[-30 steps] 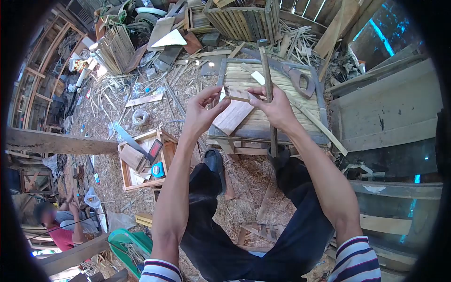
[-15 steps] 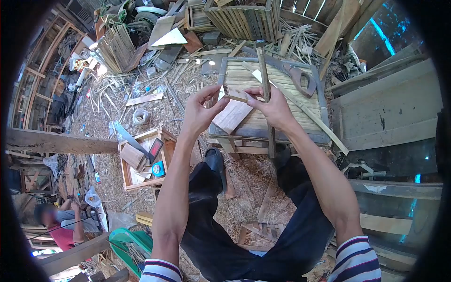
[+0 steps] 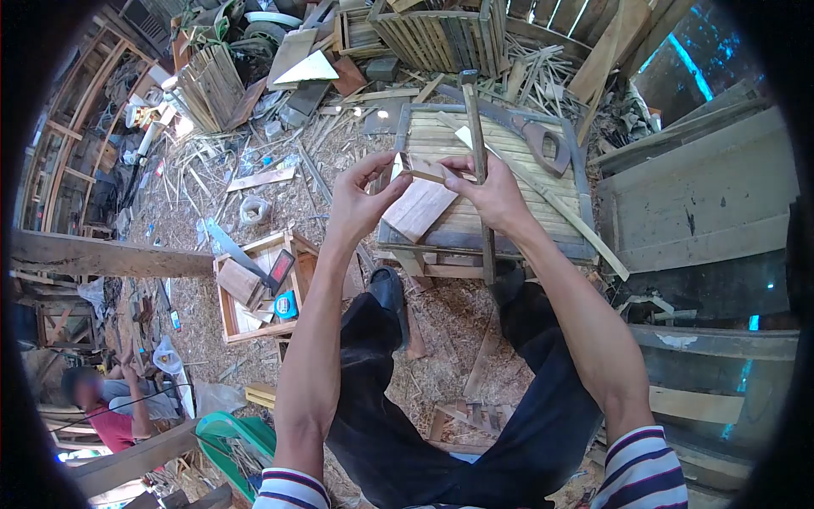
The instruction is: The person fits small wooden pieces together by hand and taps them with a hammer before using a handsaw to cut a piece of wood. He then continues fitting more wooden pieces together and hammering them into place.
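A small wooden piece (image 3: 426,169) is held level between my two hands above a slatted wooden table. My left hand (image 3: 365,195) pinches its left end, and my right hand (image 3: 487,195) pinches its right end. A long dark bar (image 3: 473,114) runs upright through the view beside my right fingers; whether the hand grips it is unclear. Below the held piece, a wider wooden board (image 3: 417,209) lies on the slatted table (image 3: 585,182). A handsaw (image 3: 543,144) and a long thin strip (image 3: 585,229) rest there too.
A wooden tray (image 3: 227,318) to the left holds a blue tape measure (image 3: 286,304), wood blocks and a saw (image 3: 229,245). Another person (image 3: 119,416) sits at the lower left near a green chair (image 3: 225,441). Wood scraps and shavings cover the ground.
My hands and the held piece have barely moved. The other person's hands at the lower left have shifted slightly.
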Tool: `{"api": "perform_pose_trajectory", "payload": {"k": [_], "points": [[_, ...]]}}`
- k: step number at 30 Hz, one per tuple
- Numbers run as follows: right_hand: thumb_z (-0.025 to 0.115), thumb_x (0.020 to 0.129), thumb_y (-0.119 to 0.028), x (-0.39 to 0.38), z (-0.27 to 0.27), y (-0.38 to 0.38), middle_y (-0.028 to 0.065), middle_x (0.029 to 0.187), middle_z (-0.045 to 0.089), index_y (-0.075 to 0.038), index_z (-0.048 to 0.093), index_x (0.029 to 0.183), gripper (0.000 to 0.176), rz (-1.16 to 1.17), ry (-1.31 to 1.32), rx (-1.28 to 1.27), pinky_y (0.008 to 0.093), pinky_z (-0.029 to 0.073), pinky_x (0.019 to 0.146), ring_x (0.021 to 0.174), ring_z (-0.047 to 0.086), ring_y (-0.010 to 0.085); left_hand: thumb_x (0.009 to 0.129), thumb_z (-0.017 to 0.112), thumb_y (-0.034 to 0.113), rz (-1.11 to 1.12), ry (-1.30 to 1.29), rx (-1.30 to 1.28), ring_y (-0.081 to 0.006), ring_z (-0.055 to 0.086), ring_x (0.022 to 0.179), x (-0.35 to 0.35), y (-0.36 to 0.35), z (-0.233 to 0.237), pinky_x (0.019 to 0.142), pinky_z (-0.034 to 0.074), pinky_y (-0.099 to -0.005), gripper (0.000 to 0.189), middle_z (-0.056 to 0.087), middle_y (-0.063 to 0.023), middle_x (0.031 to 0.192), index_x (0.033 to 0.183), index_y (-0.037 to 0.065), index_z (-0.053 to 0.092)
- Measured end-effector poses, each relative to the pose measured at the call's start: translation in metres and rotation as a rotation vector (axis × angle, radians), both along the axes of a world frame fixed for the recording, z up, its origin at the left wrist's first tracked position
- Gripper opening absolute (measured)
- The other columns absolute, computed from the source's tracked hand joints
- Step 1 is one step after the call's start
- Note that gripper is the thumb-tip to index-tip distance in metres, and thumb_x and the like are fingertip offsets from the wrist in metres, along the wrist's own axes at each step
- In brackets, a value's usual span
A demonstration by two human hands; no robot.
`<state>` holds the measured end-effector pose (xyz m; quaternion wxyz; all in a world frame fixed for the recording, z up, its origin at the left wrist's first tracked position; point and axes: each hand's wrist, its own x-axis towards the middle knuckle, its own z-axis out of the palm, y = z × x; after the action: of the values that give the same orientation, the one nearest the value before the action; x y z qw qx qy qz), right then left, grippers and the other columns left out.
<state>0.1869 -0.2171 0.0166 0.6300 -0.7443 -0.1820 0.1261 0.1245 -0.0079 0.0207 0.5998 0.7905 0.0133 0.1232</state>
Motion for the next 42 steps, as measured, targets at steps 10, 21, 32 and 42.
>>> {"api": "perform_pose_trajectory", "payload": {"k": [10, 21, 32, 42], "points": [[0.07, 0.085, -0.01, 0.001, -0.007, -0.001, 0.0103, 0.102, 0.069, 0.004, 0.061, 0.108, 0.028, -0.005, 0.008, -0.003, 0.0306, 0.05, 0.084, 0.095, 0.064, 0.0158, 0.076, 0.077, 0.021, 0.03, -0.001, 0.173, -0.0174, 0.065, 0.093, -0.001, -0.003, 0.004, 0.086, 0.048, -0.0305, 0.041, 0.07, -0.0111, 0.101, 0.11, 0.0, 0.067], [0.073, 0.076, -0.016, 0.003, -0.022, -0.002, 0.0117, 0.105, 0.069, 0.0, 0.063, 0.105, 0.034, -0.023, 0.027, -0.108, 0.0345, 0.047, 0.091, 0.1, 0.065, 0.025, 0.076, 0.076, 0.018, -0.001, 0.02, 0.39, -0.016, 0.066, 0.085, -0.004, -0.006, 0.014, 0.064, 0.054, -0.027, 0.038, 0.068, -0.0124, 0.104, 0.107, -0.002, 0.068], [0.071, 0.083, -0.029, -0.006, 0.027, -0.01, 0.0115, 0.081, 0.065, 0.002, 0.057, 0.096, 0.037, -0.039, 0.112, -0.291, 0.0361, 0.05, 0.075, 0.082, 0.065, 0.0204, 0.075, 0.074, 0.015, -0.026, 0.063, 0.413, -0.016, 0.062, 0.063, 0.0, -0.007, 0.014, 0.056, 0.05, -0.0279, 0.038, 0.069, -0.0143, 0.1, 0.108, -0.003, 0.067], [0.063, 0.089, -0.028, -0.019, 0.031, -0.021, 0.0227, 0.078, 0.061, 0.006, 0.053, 0.103, 0.038, -0.072, -0.175, -0.312, 0.0416, 0.047, 0.068, 0.073, 0.062, 0.0331, 0.075, 0.072, 0.018, -0.053, 0.038, 0.469, -0.0183, 0.064, 0.075, 0.002, -0.001, 0.013, 0.063, 0.051, -0.0292, 0.04, 0.067, -0.0141, 0.101, 0.109, -0.003, 0.067]]}}
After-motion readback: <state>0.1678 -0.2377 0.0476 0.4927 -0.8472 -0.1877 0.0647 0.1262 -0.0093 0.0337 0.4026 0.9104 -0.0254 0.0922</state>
